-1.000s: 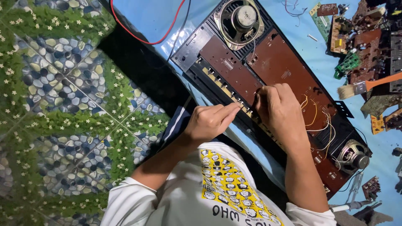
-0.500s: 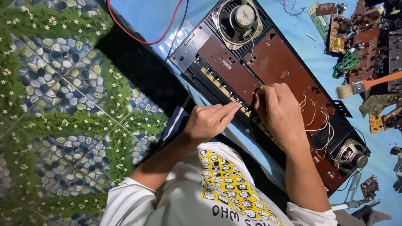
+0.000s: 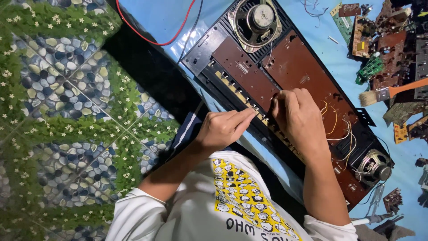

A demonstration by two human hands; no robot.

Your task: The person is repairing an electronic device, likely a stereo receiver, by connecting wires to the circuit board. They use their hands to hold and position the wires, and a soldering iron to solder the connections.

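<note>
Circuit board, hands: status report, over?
Left hand fingertips on the board's edge strip. Right hand pinching at the brown circuit board. Yellow wires beside it.

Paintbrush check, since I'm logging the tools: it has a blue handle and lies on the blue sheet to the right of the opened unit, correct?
Not quite. In the head view the paintbrush has an orange handle, not blue. The rest holds: it lies on the blue sheet, right of the opened unit.
</note>
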